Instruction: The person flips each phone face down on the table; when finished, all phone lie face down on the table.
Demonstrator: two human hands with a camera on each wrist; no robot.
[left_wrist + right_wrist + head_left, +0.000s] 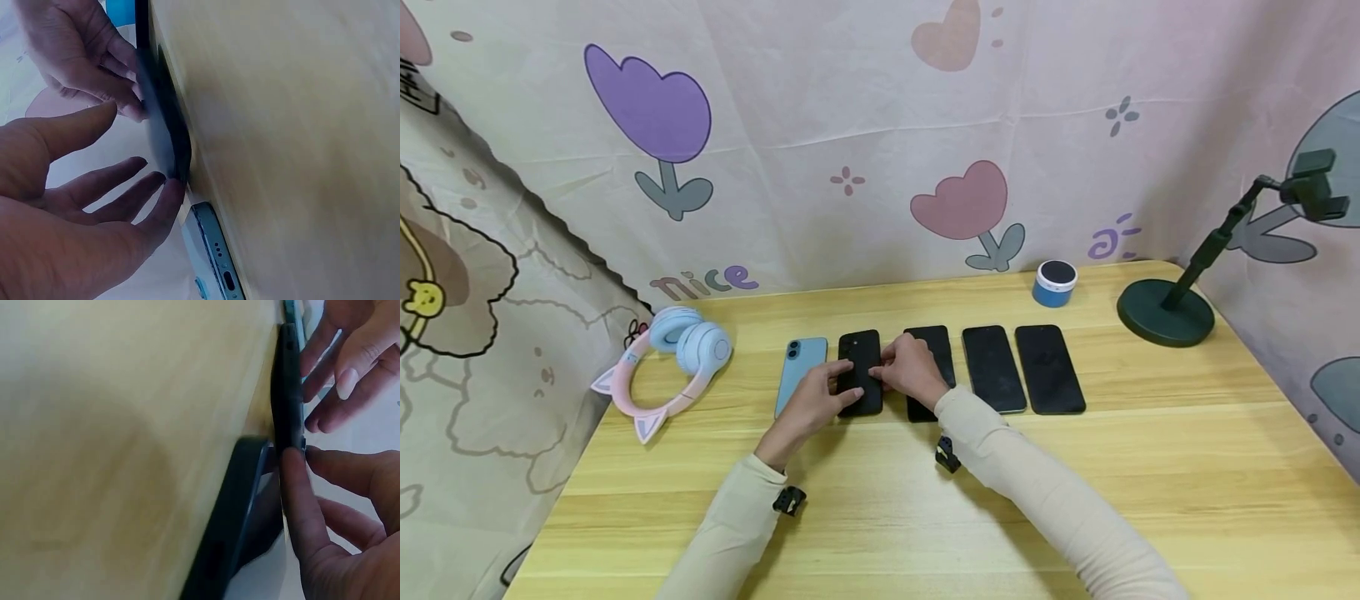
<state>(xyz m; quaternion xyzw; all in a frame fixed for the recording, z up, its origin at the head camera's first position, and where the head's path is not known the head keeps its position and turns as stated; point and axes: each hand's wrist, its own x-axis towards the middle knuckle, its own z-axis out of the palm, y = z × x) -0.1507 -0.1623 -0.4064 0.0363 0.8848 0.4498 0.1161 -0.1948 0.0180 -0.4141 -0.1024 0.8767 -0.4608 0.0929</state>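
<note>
A black phone (865, 354) lies back up, its small lenses near the top, between my two hands. My right hand (913, 368) pinches its right long edge between thumb and fingertip, as the right wrist view also shows. Over the phone's left side my left hand (811, 398) spreads its thumb and fingers; in the left wrist view a fingertip (170, 194) touches the phone's near corner. A light blue phone (802, 358) lies just left, partly behind the left hand. Right of the pinched phone, another black phone (934, 337) is partly hidden by the right hand.
Two more black phones (992, 367) (1051, 371) continue the row rightward. Pink and blue cat-ear headphones (703, 348) lie at left. A small blue and white speaker (1054, 285) and a dark green phone stand (1165, 312) are at the back right of the wooden table (880, 533).
</note>
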